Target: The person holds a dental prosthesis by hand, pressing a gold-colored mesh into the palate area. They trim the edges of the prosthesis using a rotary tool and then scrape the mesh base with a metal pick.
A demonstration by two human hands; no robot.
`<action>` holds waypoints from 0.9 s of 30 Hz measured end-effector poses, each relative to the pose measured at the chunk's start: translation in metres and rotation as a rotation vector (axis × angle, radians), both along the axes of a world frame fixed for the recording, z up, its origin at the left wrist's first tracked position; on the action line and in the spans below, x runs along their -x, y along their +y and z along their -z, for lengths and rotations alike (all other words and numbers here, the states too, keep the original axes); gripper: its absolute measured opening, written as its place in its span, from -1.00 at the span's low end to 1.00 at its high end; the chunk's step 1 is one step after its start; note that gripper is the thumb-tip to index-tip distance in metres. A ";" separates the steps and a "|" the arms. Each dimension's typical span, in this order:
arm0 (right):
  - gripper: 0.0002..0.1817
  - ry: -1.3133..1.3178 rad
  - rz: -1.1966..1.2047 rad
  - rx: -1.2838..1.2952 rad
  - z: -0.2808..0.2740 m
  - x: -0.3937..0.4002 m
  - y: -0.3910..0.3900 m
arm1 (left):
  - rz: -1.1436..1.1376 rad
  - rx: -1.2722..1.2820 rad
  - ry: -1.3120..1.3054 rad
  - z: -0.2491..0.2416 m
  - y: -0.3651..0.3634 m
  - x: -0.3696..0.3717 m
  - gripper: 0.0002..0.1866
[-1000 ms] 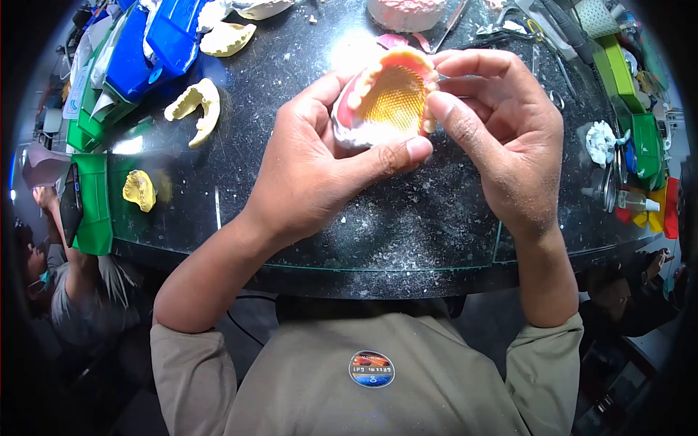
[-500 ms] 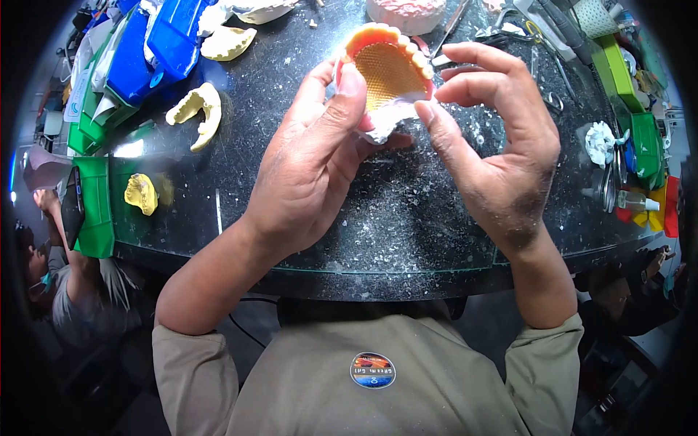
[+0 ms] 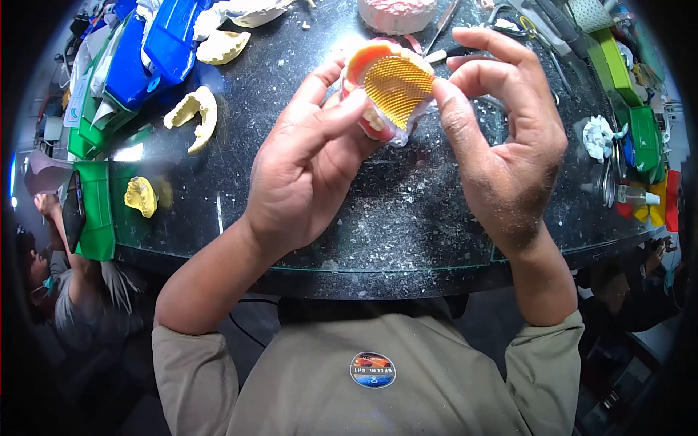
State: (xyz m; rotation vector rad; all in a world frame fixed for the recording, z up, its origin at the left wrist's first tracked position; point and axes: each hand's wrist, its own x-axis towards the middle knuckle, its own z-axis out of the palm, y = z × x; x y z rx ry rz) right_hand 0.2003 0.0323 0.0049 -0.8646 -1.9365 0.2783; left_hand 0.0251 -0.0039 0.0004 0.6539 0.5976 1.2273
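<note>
An upper denture with pink gum, cream teeth and a gold mesh palate is held above the dark bench. White, plaster-like material lines its lower edge. My left hand grips its left side, with the thumb at the teeth and the other fingers partly hidden behind. At the right edge, my right hand is closed, its thumb touching the rim beside the mesh and its fingers bent. How firmly those fingers hold the edge is hard to see.
Yellow dental casts and a small yellow piece lie left. A pink-white round cast stands behind. Blue and green trays line the left; tools and a small bottle sit right. White debris dusts the bench.
The denture has tilted and turned, so its gold mesh faces right and more outer teeth show at lower left. My left thumb has shifted, and my right thumb has risen to the denture's right rim.
</note>
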 end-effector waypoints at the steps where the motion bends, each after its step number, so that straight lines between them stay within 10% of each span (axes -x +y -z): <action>1: -0.94 0.020 -0.007 0.026 0.000 0.000 0.000 | -0.004 0.018 -0.009 0.000 0.000 0.000 -0.50; 27: -0.88 -0.147 0.048 -0.043 -0.008 0.013 -0.003 | -0.042 -0.026 0.138 0.003 -0.003 -0.001 -0.39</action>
